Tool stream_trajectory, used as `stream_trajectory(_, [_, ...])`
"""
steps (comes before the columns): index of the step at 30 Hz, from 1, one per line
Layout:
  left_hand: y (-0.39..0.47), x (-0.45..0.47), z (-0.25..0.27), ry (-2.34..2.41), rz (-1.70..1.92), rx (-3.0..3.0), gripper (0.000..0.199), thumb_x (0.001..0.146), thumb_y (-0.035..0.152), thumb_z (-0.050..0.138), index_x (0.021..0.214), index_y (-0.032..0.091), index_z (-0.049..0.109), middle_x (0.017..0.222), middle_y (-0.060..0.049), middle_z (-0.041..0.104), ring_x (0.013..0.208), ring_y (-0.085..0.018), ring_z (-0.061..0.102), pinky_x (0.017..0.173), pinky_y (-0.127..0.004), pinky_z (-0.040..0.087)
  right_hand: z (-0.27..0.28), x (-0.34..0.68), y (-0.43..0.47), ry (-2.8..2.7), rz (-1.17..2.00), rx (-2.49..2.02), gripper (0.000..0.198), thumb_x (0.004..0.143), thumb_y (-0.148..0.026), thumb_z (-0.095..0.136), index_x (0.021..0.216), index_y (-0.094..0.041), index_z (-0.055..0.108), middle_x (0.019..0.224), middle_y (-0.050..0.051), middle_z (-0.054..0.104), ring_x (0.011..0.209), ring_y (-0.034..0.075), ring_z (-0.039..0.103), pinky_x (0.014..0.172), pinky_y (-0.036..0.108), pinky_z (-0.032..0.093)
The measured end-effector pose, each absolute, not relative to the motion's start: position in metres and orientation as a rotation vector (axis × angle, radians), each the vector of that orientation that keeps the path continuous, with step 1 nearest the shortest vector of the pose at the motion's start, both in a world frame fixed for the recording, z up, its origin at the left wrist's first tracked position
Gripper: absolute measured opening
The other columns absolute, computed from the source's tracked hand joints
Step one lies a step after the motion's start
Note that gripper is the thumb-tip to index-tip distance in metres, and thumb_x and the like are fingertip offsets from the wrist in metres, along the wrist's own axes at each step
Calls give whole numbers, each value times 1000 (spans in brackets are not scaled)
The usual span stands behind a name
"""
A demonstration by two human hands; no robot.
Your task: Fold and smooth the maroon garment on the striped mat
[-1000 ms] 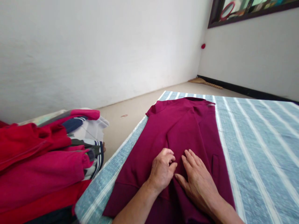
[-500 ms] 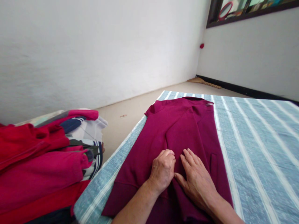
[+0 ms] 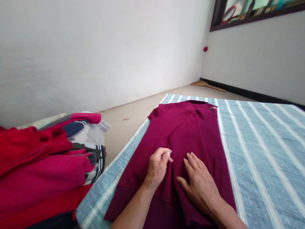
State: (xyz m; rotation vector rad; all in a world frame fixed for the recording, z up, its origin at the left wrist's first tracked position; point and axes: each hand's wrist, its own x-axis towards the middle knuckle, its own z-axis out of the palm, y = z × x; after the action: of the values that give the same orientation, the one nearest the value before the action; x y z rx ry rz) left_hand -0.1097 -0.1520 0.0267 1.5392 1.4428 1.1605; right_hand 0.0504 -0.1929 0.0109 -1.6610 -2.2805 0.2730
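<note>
A maroon jacket [image 3: 183,127] lies spread on the striped blue-and-white cloth, its collar at the far end and a sleeve folded down over its body. My left hand [image 3: 158,167] is just over the jacket's middle, its fingers curled and the thumb against the fingertips. Whatever might be in that pinch is too small or hidden to make out. Flat on the folded sleeve rests my right hand [image 3: 200,178], fingers stretched out and thumb apart. Near it, a slit pocket [image 3: 217,171] shows on the jacket's right side.
To the left, a heap of clothes [image 3: 43,178] in red, pink, navy and white stands beside the cloth-covered surface [image 3: 267,159]. A white wall [image 3: 107,47] rises behind. A straw broom [image 3: 207,85] lies on the floor in the far corner, below a window [image 3: 252,12].
My left hand has lifted off the jacket, shifted slightly left and turned so that the thumb and fingertips show. The right hand has stayed in place on the sleeve.
</note>
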Motion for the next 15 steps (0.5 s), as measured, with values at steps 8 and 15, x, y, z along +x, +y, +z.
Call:
stream_trajectory(8, [-136, -163, 67, 1606, 1424, 1351, 39, 80, 47, 49, 92, 12, 61, 70, -5, 65, 57, -15, 57, 52, -24, 43, 10, 49, -192, -2268, 270, -1657, 57, 84, -44, 48, 126, -6, 52, 139, 17, 40, 132, 32, 29, 106, 46, 30])
stream_trajectory(15, [-91, -261, 74, 2399, 1029, 1571, 12, 77, 26, 50, 75, 16, 57, 69, 1, 61, 73, -18, 58, 63, -25, 41, 11, 47, -192, -2257, 253, -1654, 57, 82, -42, 50, 126, -6, 53, 138, 17, 40, 131, 32, 32, 105, 45, 31])
